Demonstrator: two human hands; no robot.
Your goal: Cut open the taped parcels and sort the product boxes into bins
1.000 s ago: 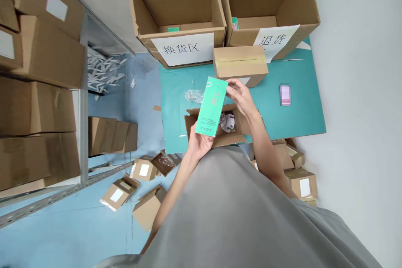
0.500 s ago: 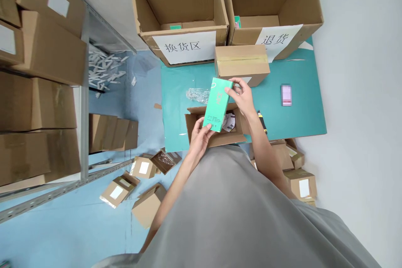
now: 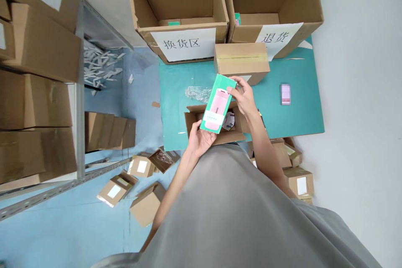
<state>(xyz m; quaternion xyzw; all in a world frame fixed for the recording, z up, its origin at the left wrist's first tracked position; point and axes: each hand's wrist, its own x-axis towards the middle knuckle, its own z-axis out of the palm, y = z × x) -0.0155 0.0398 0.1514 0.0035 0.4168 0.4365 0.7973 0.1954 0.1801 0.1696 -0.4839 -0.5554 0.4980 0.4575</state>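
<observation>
Both my hands hold a green product box (image 3: pixel 218 104) above an opened small carton (image 3: pixel 191 120) on the teal table (image 3: pixel 292 117). The face now turned up shows a pink item printed on it. My left hand (image 3: pixel 198 139) grips the box's near end from below. My right hand (image 3: pixel 243 97) pinches its far end with the fingertips. Crumpled paper (image 3: pixel 230 121) lies inside the opened carton.
Two large open cartons with paper labels (image 3: pixel 182 44) (image 3: pixel 275 37) stand at the table's far edge, a sealed small carton (image 3: pixel 241 62) before them. A phone (image 3: pixel 285 94) and a plastic wrap (image 3: pixel 196 92) lie on the table. Small cartons (image 3: pixel 146 205) litter the blue floor; shelving with cartons (image 3: pixel 40 50) stands left.
The green box has been rotated about its long axis between my hands, from the plain green face to the face with the pink picture. Both hands stayed over the opened carton.
</observation>
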